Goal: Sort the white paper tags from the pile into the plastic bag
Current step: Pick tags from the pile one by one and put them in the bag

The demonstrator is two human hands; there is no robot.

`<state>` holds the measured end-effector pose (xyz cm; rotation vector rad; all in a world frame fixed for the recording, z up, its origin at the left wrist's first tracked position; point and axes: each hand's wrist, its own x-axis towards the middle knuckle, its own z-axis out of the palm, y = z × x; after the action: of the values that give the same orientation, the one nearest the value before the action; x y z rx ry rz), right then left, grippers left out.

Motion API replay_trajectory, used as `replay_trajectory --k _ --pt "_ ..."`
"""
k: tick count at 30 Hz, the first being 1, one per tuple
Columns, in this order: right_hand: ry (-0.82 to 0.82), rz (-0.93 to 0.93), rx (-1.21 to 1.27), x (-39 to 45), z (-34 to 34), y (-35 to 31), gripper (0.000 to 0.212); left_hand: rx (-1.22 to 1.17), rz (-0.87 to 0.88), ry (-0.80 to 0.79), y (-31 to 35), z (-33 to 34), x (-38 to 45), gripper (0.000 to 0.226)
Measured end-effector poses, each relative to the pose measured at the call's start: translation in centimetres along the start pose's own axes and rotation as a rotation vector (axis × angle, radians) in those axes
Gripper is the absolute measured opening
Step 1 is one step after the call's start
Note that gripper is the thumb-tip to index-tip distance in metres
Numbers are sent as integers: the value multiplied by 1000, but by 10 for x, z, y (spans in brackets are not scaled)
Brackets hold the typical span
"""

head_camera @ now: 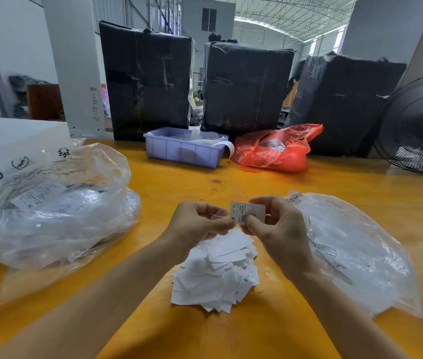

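A: What is being held, and how?

B: One white paper tag [247, 212] is pinched above the pile [217, 270]. It is gripped by the right hand [274, 224] between thumb and curled fingers, while its lower left corner is nipped by the fingertips of the left hand [200, 224]. Neither hand is released. The tag is held upright, long axis near vertical, its printed face turned toward the camera.

A: Where is the bag to be found from there?

B: Two clear plastic bags are seen on the yellow desk [283, 320]. The flatter one [347, 252] lies at three o'clock of the hands, just beside the right wrist, so the right hand is judged the nearer. The fuller, crumpled bag [57, 211] sits at nine o'clock, well apart from the left hand, with printed slips visible inside. Which bag is meant cannot be told.

A: And the materials?

B: The tags are thin, flat rectangles, loosely heaped and overlapping at six o'clock of the hands. Both bags are glossy, wrinkled film, likely to slip and collapse when a tag is pushed in. The mouth of the right bag cannot be made out.
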<state>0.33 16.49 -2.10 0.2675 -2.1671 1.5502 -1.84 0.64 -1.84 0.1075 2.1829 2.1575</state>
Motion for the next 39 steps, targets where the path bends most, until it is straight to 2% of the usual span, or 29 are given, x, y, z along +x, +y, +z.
replay_trajectory --k 5,11,21,26,34,39 --pt "-9 -31 -72 -1 2 2 31 -5 6 -14 2 0 -2 23" --pt "62 -41 -79 1 2 5 23 2 18 -56 4 0 -4 21" --pt "36 -47 -95 2 1 5 23 -30 16 -59 4 -1 -3 8" --pt "5 -39 -84 1 1 3 25 -20 16 -82 5 -1 -4 8" --pt "59 -37 -33 2 -2 2 29 3 6 -121 5 1 -6 8" --pt "32 -31 -71 2 -1 3 23 -20 3 -116 6 1 -7 7"
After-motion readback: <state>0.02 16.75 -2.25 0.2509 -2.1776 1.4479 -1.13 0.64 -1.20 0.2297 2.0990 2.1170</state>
